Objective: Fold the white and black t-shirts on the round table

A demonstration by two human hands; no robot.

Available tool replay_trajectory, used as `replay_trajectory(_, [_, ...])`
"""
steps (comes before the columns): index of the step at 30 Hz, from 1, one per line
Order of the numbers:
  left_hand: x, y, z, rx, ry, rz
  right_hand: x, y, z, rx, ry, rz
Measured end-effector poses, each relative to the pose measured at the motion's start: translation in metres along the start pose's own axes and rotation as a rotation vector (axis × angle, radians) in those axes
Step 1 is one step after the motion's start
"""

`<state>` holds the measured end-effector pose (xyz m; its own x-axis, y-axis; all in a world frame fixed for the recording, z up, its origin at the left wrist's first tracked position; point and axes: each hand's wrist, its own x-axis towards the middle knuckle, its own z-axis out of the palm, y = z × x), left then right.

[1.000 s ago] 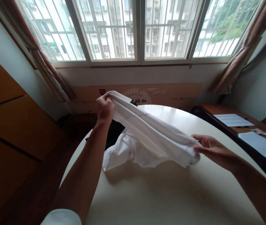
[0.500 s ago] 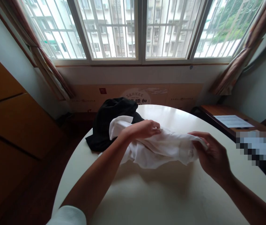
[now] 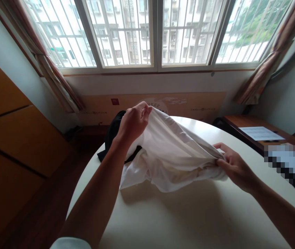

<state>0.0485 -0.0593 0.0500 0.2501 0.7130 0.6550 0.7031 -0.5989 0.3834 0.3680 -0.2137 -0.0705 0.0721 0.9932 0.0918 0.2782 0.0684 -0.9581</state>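
White cloth (image 3: 178,148): over round counter (image 3: 173,221), partly lifted; likely light, soft, floppy, not fragile
Left hand (image 3: 134,121): grip pinching upper edge
Right hand (image 3: 232,164): grip pinching bunched end
Best hold: edges or corners
Black cloth (image 3: 113,129): beside white

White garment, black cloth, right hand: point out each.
White garment (image 3: 172,143): head view, on its stretched middle.
Black cloth (image 3: 112,133): head view, on its visible left part.
Right hand (image 3: 232,162): head view, on its middle.

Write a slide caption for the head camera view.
Two hands stretch white cloth above a round table.
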Motion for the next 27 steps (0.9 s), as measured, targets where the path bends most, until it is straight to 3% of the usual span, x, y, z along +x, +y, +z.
replay_trajectory(3, [0.000,0.008,-0.008,-0.041,0.021,0.015,-0.014,0.003,-0.029,0.303,-0.160,0.241])
replay_trajectory(6, [-0.001,0.017,-0.016,-0.077,0.010,0.043,-0.019,0.015,-0.059,0.391,-0.193,0.342])
replay_trajectory(8, [-0.002,0.019,-0.017,-0.061,-0.022,0.063,-0.013,0.023,-0.071,0.305,-0.289,0.329])
replay_trajectory(11, [-0.003,0.010,-0.008,-0.023,-0.095,0.073,0.009,0.031,-0.078,-0.034,-0.404,0.216])
replay_trajectory(13, [-0.003,-0.002,0.002,0.007,-0.154,0.049,0.022,0.037,-0.081,-0.288,-0.291,0.105])
replay_trajectory(15, [-0.002,-0.013,0.010,0.042,-0.198,0.011,0.030,0.045,-0.087,-0.494,-0.046,0.033])
replay_trajectory(17, [-0.001,-0.023,0.013,0.069,-0.218,-0.013,0.032,0.051,-0.095,-0.647,0.196,0.028])
replay_trajectory(19, [0.001,-0.029,0.013,0.096,-0.213,-0.023,0.030,0.053,-0.101,-0.746,0.330,0.071])
replay_trajectory(22, [0.003,-0.037,0.011,0.122,-0.192,-0.028,0.026,0.050,-0.102,-0.739,0.297,0.079])
replay_trajectory(27, [0.007,-0.052,0.004,0.050,-0.219,-0.013,0.016,0.045,-0.105,-0.126,0.065,0.103])
